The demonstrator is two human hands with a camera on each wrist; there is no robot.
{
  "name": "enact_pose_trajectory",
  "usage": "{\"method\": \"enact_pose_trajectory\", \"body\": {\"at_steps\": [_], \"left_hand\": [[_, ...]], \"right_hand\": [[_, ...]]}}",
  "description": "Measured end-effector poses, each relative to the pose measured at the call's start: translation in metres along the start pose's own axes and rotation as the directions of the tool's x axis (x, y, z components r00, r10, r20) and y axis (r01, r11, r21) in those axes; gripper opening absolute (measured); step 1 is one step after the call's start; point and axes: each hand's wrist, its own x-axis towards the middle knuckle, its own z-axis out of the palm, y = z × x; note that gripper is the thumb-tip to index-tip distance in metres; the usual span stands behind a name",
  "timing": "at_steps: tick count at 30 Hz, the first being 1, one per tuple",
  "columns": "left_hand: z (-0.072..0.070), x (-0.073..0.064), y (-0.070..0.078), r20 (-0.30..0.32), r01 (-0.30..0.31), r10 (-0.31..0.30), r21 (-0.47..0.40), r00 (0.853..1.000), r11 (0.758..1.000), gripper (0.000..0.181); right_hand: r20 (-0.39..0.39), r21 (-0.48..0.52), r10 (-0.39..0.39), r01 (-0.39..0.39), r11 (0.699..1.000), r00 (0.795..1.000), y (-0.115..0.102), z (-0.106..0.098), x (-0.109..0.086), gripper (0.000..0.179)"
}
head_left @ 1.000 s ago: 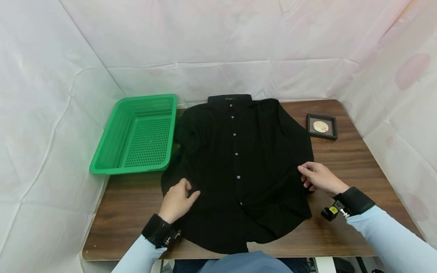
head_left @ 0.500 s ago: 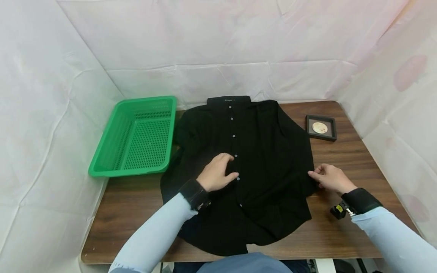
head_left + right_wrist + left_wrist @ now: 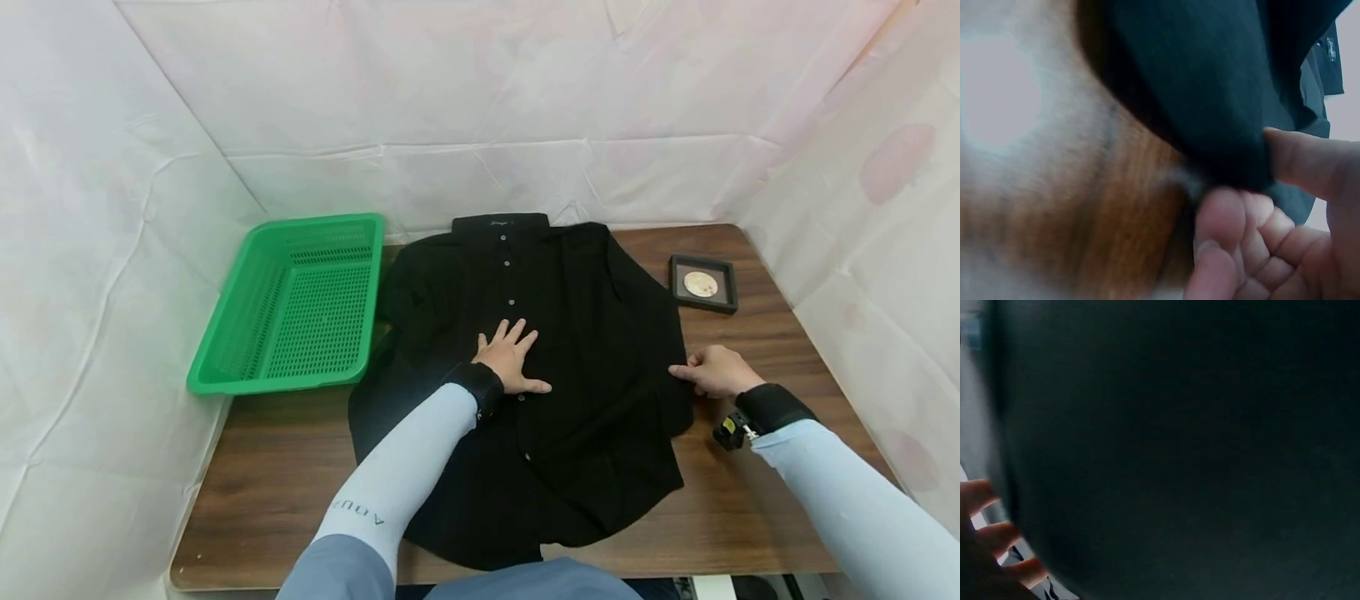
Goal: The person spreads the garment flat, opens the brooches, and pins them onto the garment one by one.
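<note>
A black button-up shirt [image 3: 600, 400] lies spread front-up on the table, its collar towards the back wall. My left hand [image 3: 507, 360] rests on the middle of its front with fingers spread, beside the row of buttons. In the left wrist view dark cloth fills most of the picture, and some fingers [image 3: 1000, 536] show at the lower left. At the shirt's right side my right hand [image 3: 716, 372] pinches the sleeve edge between thumb and fingers. The right wrist view shows the black cloth [image 3: 1210, 94] between the thumb and the curled fingers.
To the left of the shirt stands a green plastic basket [image 3: 360, 367] with nothing inside. A small black frame [image 3: 703, 283] with a round pale disc sits at the back right of the wooden table [image 3: 285, 483]. White sheeting [image 3: 480, 75] walls the table at the back and sides.
My left hand has moved right and forward from the shirt's left side onto its middle, its fingers spreading. My right hand has shifted slightly outward at the sleeve edge.
</note>
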Motion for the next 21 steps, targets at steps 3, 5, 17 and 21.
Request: {"method": "enact_pose_trajectory", "body": {"at_steps": [3,5,17,21], "left_hand": [[0.004,0.002,0.0,-0.016,0.003,-0.002,0.032,1.0,0.999,0.107],[0.006,0.003,0.001,-0.032,-0.001,0.003,0.038,0.999,0.999,0.109],[0.012,0.007,-0.001,-0.046,0.019,-0.016,0.059,0.999,0.998,0.111],[0.012,0.007,-0.001,-0.042,0.018,-0.015,0.068,0.999,0.998,0.111]], "right_hand": [[0.052,0.094,0.0,-0.005,0.996,0.999,0.003,-0.004,0.004,0.038],[0.076,0.199,0.005,-0.02,0.98,0.997,0.005,-0.008,0.004,0.04],[-0.025,0.389,0.061,-0.047,0.92,0.998,0.013,-0.021,-0.005,0.053],[-0.077,0.286,0.073,-0.048,0.957,0.994,0.021,-0.03,-0.004,0.064]]}}
